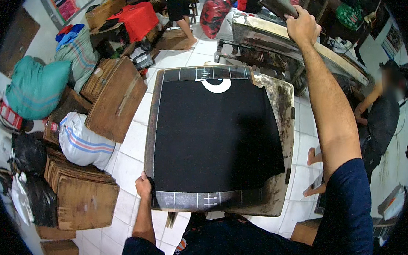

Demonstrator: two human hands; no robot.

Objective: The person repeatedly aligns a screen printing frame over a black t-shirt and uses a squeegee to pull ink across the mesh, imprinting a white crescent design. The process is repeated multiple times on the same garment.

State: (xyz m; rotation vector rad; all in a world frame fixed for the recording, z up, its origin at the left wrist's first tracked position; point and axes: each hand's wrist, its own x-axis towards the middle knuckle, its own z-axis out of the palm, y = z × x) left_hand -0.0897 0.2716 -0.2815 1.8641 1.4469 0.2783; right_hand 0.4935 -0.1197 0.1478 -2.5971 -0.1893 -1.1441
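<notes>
In front of me lies a flat board (284, 123) with a worn, stained right side and white ruled lines on its dark end strips. A black fabric piece (204, 136) is spread over it, bearing a white curved print (218, 86) near its far edge. My left hand (143, 185) is closed on the board's near left edge, thumb on top. Raised at the far right, my right hand (304, 26) grips a dark, block-shaped tool (275, 6); its exact kind is unclear. A shadow falls across the fabric's right half.
Stacked wooden boards (85, 200) and stuffed sacks (39, 87) line the left side. A long bench (273, 34) runs along the far right. One person (383, 113) sits at the right, and another person (179, 13) stands at the back. White tiles cover the floor (131, 149).
</notes>
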